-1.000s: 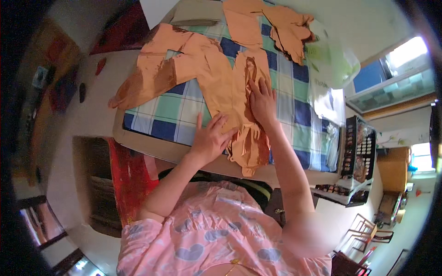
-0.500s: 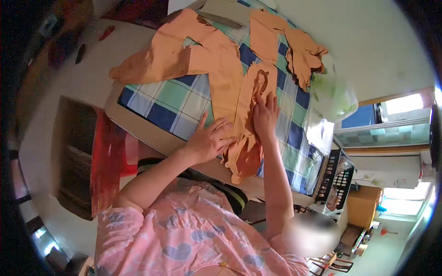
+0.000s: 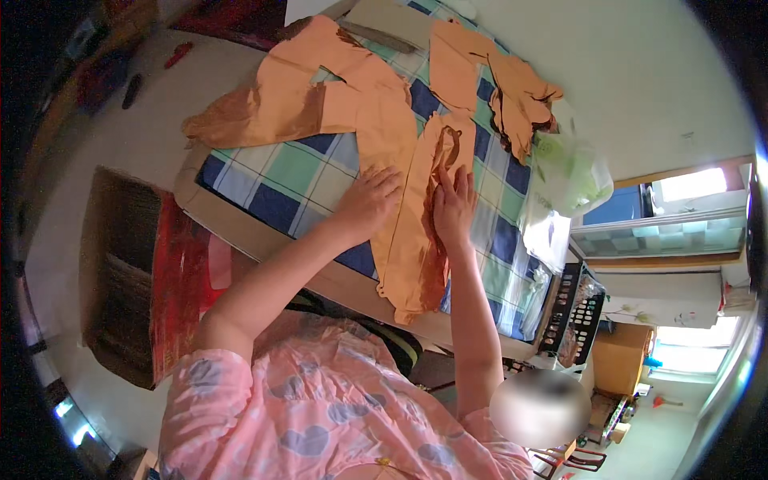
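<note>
A long, orange-tan cloth garment (image 3: 398, 232) lies over the checked table cover, one end reaching the near edge. My left hand (image 3: 371, 202) rests on its left part, fingers laid out. On the right part, my right hand (image 3: 454, 211) has its fingers stretched beside a darker brown fold (image 3: 436, 232). A narrow brown-edged opening (image 3: 452, 144) shows just beyond those fingertips. Farther left and back spreads more of the same orange cloth (image 3: 292, 92); whether it is all one piece I cannot tell.
More orange cloth pieces (image 3: 452, 64) and a crumpled one (image 3: 520, 96) lie at the back right. Pale plastic bags (image 3: 564, 172) and a black basket (image 3: 572, 308) stand along the right side. A red-sided cardboard box (image 3: 172, 280) is on the floor at left.
My left hand has moved farther away along the garment and now lies flatter. The cloth's near end looks more spread out. My right hand stays on the right part.
</note>
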Motion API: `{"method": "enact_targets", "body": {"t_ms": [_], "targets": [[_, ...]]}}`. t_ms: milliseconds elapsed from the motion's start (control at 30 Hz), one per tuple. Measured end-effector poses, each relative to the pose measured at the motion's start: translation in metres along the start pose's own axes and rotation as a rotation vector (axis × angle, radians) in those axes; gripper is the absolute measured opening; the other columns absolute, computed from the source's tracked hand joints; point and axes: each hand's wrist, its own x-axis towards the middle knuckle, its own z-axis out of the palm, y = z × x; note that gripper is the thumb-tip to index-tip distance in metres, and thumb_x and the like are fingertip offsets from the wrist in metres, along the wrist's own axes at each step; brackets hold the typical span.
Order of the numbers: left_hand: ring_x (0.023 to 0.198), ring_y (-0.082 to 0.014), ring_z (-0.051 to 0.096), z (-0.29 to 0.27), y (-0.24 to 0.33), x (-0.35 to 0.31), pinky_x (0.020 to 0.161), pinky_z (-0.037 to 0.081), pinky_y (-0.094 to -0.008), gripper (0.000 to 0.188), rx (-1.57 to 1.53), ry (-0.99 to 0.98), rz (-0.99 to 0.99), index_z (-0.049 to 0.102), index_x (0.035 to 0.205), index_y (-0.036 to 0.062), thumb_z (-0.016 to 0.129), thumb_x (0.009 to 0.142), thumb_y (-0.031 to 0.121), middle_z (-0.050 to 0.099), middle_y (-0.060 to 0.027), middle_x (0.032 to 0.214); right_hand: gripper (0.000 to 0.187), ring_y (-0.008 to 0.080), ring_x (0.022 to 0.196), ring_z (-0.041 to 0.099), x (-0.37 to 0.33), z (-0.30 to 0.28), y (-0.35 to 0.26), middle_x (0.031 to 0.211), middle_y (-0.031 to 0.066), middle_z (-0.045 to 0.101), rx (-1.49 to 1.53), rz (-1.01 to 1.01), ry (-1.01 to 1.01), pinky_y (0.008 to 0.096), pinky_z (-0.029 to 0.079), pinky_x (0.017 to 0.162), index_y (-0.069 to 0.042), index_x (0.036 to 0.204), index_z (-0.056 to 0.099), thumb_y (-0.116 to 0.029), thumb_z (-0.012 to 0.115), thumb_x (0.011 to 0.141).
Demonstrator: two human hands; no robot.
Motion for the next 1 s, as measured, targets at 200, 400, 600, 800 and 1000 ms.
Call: {"method": "enact_targets", "body": {"t_ms": [200, 400, 600, 800, 1000], "targets": [[0.126, -0.0309, 0.046, 0.012, 0.007, 0.003, 0.108, 0.034, -0.0446, 0.030, -0.121, 0.082, 0.012, 0.058, 0.114, -0.0016, 0.052, 0.088, 0.012, 0.054, -0.0158, 0.125, 0.040, 0.0451, 0.135, 0.032, -0.002, -0.002, 0.009, 0.146, 0.0272, 0.035, 0.096, -0.031, 0.028, 0.0518, 0.030, 0.109, -0.018, 0.132, 0.056, -0.016, 0.053, 0.092], [0.124, -0.0332, 0.045, 0.009, 0.007, 0.004, 0.108, 0.033, -0.0450, 0.035, -0.125, 0.106, 0.002, 0.057, 0.121, 0.0021, 0.054, 0.088, 0.014, 0.052, -0.0192, 0.126, 0.038, 0.0435, 0.137, 0.030, -0.004, -0.006, 0.014, 0.148, 0.0253, 0.034, 0.070, -0.028, 0.002, 0.0473, 0.028, 0.111, -0.017, 0.133, 0.056, -0.016, 0.051, 0.096], [0.124, -0.0398, 0.045, 0.004, 0.006, 0.003, 0.108, 0.034, -0.0489, 0.039, -0.107, 0.037, 0.005, 0.056, 0.128, 0.0094, 0.055, 0.090, 0.018, 0.050, -0.0214, 0.131, 0.038, 0.0428, 0.138, 0.030, -0.002, -0.008, 0.008, 0.148, 0.0247, 0.035, 0.074, -0.015, -0.010, 0.0468, 0.029, 0.111, -0.017, 0.133, 0.056, -0.016, 0.051, 0.096], [0.123, -0.0395, 0.045, 0.007, 0.005, 0.002, 0.108, 0.033, -0.0500, 0.041, -0.153, 0.060, -0.016, 0.055, 0.128, 0.0087, 0.058, 0.089, 0.018, 0.049, -0.0199, 0.129, 0.038, 0.0414, 0.136, 0.033, -0.002, -0.006, 0.009, 0.146, 0.0237, 0.038, 0.061, -0.062, 0.033, 0.0466, 0.029, 0.111, -0.018, 0.133, 0.056, -0.017, 0.051, 0.096], [0.117, -0.0365, 0.049, -0.005, 0.001, 0.008, 0.100, 0.039, -0.0449, 0.037, -0.200, 0.335, -0.268, 0.055, 0.116, 0.0035, 0.064, 0.082, 0.011, 0.052, -0.0182, 0.122, 0.038, 0.0392, 0.135, 0.035, -0.004, -0.005, 0.007, 0.143, 0.0224, 0.042, -0.021, -0.029, 0.024, 0.0460, 0.030, 0.110, -0.019, 0.134, 0.056, -0.021, 0.048, 0.097]]}}
